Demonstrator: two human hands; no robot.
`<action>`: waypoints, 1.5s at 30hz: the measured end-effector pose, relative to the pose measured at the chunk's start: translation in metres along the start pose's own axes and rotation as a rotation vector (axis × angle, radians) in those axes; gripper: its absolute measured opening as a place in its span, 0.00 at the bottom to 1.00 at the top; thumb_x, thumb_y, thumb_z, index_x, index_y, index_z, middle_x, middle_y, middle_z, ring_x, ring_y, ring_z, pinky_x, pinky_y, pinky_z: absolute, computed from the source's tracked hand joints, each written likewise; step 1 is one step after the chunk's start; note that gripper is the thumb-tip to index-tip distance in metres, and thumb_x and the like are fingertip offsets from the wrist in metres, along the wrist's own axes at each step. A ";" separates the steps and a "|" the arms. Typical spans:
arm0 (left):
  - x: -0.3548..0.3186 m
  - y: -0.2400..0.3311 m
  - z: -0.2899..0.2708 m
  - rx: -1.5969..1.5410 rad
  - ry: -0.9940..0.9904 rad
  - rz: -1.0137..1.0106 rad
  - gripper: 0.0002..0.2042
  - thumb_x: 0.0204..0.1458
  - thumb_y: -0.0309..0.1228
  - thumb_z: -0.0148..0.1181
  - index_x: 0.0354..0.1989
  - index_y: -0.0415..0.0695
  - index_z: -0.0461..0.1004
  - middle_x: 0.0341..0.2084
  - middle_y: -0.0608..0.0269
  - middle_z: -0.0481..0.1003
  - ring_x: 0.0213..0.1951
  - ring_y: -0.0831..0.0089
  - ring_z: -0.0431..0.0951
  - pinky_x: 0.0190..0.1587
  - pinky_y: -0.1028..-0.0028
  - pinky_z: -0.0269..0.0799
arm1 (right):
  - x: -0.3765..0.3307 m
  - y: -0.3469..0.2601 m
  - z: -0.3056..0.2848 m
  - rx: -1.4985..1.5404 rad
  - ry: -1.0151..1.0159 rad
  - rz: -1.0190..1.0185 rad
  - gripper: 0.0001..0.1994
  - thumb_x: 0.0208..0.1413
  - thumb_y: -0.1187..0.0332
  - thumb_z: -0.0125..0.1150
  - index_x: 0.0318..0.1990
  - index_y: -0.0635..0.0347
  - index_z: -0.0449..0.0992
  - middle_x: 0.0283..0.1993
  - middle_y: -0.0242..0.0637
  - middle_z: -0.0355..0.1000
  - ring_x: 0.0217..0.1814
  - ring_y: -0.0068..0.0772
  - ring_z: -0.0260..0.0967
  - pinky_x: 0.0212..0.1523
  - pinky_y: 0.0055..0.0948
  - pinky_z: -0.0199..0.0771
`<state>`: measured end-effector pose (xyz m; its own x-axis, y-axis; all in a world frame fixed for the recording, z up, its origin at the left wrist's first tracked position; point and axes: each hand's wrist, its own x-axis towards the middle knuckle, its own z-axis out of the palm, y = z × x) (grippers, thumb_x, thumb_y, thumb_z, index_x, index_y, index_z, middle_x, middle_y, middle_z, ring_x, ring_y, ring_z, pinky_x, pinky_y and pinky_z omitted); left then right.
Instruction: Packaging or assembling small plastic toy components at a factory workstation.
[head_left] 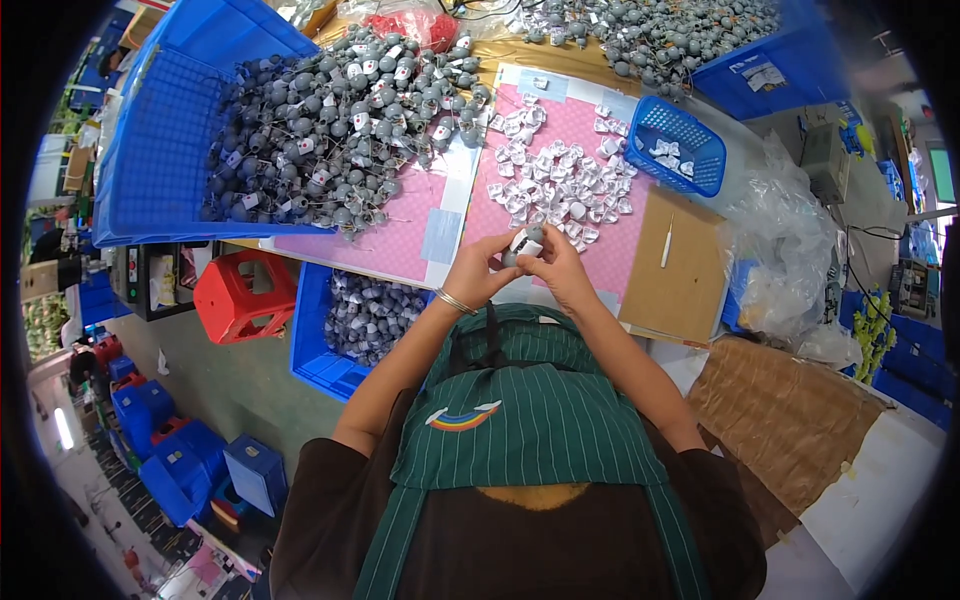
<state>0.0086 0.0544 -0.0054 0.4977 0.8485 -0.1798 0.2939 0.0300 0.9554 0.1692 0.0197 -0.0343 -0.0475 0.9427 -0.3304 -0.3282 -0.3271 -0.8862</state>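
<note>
Close to my body, over the near edge of the table, both hands hold one small grey figure with a white piece on it. My left hand grips its left side, fingers curled around it. From the other side, my right hand pinches it with thumb and fingers. Just beyond my hands, small white plastic pieces lie scattered on a pink patterned mat. To the left, a large heap of round grey figures spills from a tipped blue crate.
A small blue basket with a few white pieces stands at the right. Near it, a white pen-like tool lies on brown cardboard. A lower blue crate holds more figures, beside a red stool. Clear plastic bags bulge at far right.
</note>
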 end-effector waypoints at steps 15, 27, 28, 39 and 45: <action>0.000 -0.030 0.008 0.232 0.088 -0.063 0.23 0.40 0.30 0.66 0.49 0.43 0.72 0.30 0.56 0.77 0.27 0.74 0.75 0.28 0.74 0.71 | 0.006 0.035 0.003 0.158 0.054 0.249 0.18 0.49 0.68 0.64 0.46 0.60 0.66 0.37 0.32 0.69 0.37 0.23 0.68 0.36 0.23 0.69; 0.006 -0.024 -0.006 0.489 0.323 0.203 0.14 0.38 0.30 0.65 0.34 0.41 0.71 0.26 0.55 0.73 0.28 0.59 0.74 0.31 0.67 0.70 | 0.030 0.036 0.005 -0.140 -0.034 -0.099 0.17 0.45 0.75 0.62 0.44 0.65 0.68 0.44 0.37 0.67 0.41 0.24 0.67 0.37 0.24 0.70; 0.005 -0.027 -0.007 0.501 0.304 0.197 0.14 0.38 0.31 0.65 0.33 0.41 0.71 0.25 0.55 0.73 0.27 0.59 0.74 0.31 0.66 0.70 | 0.031 0.037 0.006 -0.183 -0.036 -0.108 0.16 0.44 0.76 0.62 0.43 0.65 0.69 0.42 0.36 0.68 0.40 0.24 0.67 0.37 0.24 0.71; -0.027 -0.069 -0.030 0.465 0.255 -0.075 0.14 0.39 0.36 0.65 0.31 0.42 0.72 0.24 0.54 0.75 0.28 0.59 0.76 0.31 0.66 0.70 | 0.029 0.049 0.025 -0.511 -0.081 0.004 0.19 0.45 0.74 0.64 0.46 0.65 0.68 0.38 0.36 0.70 0.38 0.23 0.68 0.38 0.22 0.71; -0.090 -0.170 -0.125 0.902 0.365 -0.262 0.17 0.39 0.41 0.66 0.32 0.42 0.74 0.27 0.53 0.76 0.30 0.56 0.76 0.36 0.65 0.72 | 0.034 0.064 -0.053 -0.539 0.091 0.035 0.17 0.48 0.68 0.63 0.45 0.65 0.69 0.36 0.36 0.71 0.34 0.23 0.69 0.30 0.22 0.70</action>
<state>-0.1881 0.0394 -0.1222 0.0930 0.9869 -0.1315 0.9413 -0.0442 0.3345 0.1967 0.0276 -0.1198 0.0399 0.9290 -0.3679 0.2031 -0.3680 -0.9074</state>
